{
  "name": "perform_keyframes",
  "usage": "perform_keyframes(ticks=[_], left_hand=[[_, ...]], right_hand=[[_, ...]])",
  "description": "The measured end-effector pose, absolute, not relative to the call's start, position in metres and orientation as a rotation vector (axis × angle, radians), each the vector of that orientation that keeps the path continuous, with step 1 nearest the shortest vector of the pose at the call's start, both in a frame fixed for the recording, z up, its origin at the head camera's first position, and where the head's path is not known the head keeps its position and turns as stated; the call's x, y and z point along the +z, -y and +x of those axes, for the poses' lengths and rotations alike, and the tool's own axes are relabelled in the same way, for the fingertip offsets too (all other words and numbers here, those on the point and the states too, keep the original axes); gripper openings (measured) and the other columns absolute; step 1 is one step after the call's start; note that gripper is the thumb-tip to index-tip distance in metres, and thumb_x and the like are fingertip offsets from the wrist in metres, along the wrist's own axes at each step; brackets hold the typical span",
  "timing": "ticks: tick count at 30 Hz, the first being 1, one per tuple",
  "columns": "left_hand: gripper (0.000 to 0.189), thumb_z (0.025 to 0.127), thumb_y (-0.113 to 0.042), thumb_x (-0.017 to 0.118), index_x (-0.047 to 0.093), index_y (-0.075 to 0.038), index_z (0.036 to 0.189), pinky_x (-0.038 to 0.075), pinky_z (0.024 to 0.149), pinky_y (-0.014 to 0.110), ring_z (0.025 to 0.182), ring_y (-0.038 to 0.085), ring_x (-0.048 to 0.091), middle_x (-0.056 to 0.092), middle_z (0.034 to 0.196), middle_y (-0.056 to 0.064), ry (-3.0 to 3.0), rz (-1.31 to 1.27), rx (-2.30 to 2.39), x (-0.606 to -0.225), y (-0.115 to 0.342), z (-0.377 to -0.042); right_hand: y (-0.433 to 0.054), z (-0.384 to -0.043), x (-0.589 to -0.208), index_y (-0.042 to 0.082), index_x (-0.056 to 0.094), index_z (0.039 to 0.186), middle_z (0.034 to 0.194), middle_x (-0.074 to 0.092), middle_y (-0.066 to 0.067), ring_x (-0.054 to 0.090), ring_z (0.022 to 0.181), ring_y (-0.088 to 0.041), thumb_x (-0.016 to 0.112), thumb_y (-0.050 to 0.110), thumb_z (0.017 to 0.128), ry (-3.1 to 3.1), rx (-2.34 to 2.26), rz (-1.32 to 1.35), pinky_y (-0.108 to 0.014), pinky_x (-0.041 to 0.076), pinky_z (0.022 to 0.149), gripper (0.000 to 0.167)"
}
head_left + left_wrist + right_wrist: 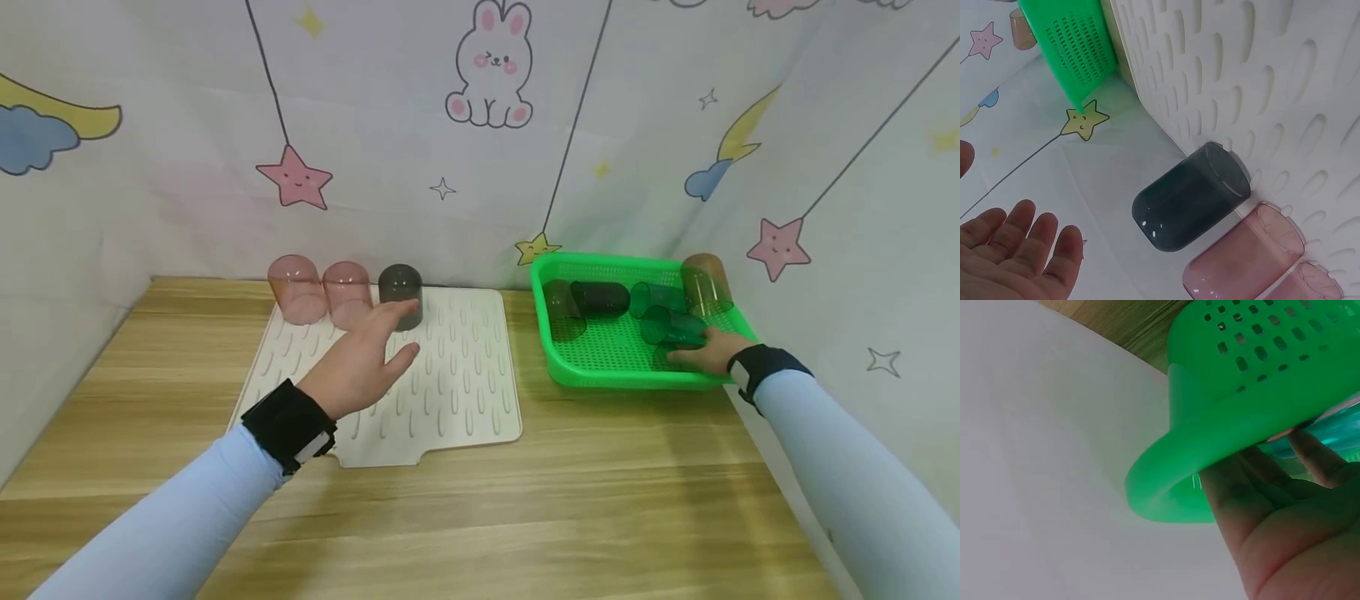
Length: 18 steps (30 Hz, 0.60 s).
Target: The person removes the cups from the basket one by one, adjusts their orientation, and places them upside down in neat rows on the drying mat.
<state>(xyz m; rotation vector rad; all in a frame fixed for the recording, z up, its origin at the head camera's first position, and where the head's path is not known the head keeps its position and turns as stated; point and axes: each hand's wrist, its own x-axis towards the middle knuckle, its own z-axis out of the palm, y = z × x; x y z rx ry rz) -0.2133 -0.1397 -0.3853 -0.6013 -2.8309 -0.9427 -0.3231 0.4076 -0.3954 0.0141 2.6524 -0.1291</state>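
My left hand [360, 362] hovers over the white ridged drying mat [465, 375], fingers spread, holding nothing. In the head view its fingertips overlap a dark grey cup [400, 287]; the left wrist view shows them apart from that cup [1191, 197]. Two clear pink cups, one at the far left [298, 292] and one in the middle [348, 296], also stand upside down on the mat. My right hand [712, 350] reaches over the rim of the green basket [600, 379], fingers beside a teal cup [667, 325]. The rim hides the fingertips in the right wrist view, so their grip is unclear.
Inside the basket lie a black cup [602, 298], an olive-tinted cup [564, 312] and another teal cup [652, 297]. An amber cup [707, 283] leans at its back right corner. Patterned cloth walls [637, 125] border the wooden table [525, 517] behind and at the sides.
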Motion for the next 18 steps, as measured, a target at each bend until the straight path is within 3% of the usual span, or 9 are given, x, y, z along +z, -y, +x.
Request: perform_keyframes(ticks=[9,18], left_hand=[[0.058,0.104,-0.022,0.055,0.034,-0.002,0.154,0.040,0.118,0.051,0.145,0.034,0.044,0.042,0.156,0.018,2.822,-0.616,-0.956,-0.386,0.137,-0.214],[0.059,0.104,-0.022,0.055,0.034,-0.002,0.154,0.038,0.120,0.050,0.146,0.033,0.041,0.042,0.156,0.019,2.820,-0.622,-0.946,-0.385,0.138,-0.213]], right_hand=[[-0.406,-0.317,-0.377,-0.022,0.020,0.148,0.147,0.029,-0.050,0.032,0.134,-0.067,0.048,0.071,0.094,-2.699,-0.129,-0.022,-0.073,0.037,0.107,0.112],[-0.397,-0.314,-0.364,-0.018,0.027,0.148,0.145,0.035,-0.049,0.040,0.130,-0.066,0.047,0.072,0.094,-2.761,-0.080,-0.074,-0.073,0.041,0.104,0.107]])
